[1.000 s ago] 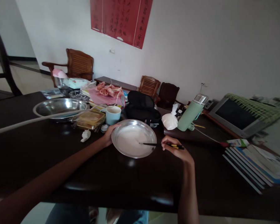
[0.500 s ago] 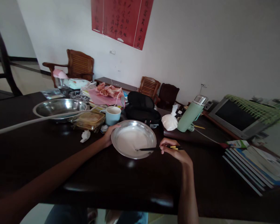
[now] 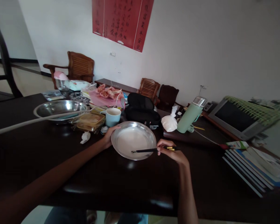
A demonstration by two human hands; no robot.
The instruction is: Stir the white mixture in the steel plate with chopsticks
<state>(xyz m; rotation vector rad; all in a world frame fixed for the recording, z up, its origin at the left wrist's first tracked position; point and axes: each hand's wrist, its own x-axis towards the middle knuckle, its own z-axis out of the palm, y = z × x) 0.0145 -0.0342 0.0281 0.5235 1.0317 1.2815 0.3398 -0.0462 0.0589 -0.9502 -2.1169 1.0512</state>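
Just in front of the black case point(image 3: 143, 116), the metal plate point(image 3: 151, 135) holds whitish contents point(image 3: 130, 138), the left hand's point(image 3: 109, 136) grip closed on its rim, seemingly to steady it, while the right hand's point(image 3: 170, 151) grip pinches black chopsticks point(image 3: 146, 150) slanting inside.

The near plate point(image 3: 128, 157) was silver, with whitish contents point(image 3: 133, 139). The chopsticks point(image 3: 144, 150) were black with golden bands. The mug point(image 3: 113, 117) was pale blue, the right flask point(image 3: 189, 118) was green, and the far poster point(image 3: 122, 25) was red with black characters.
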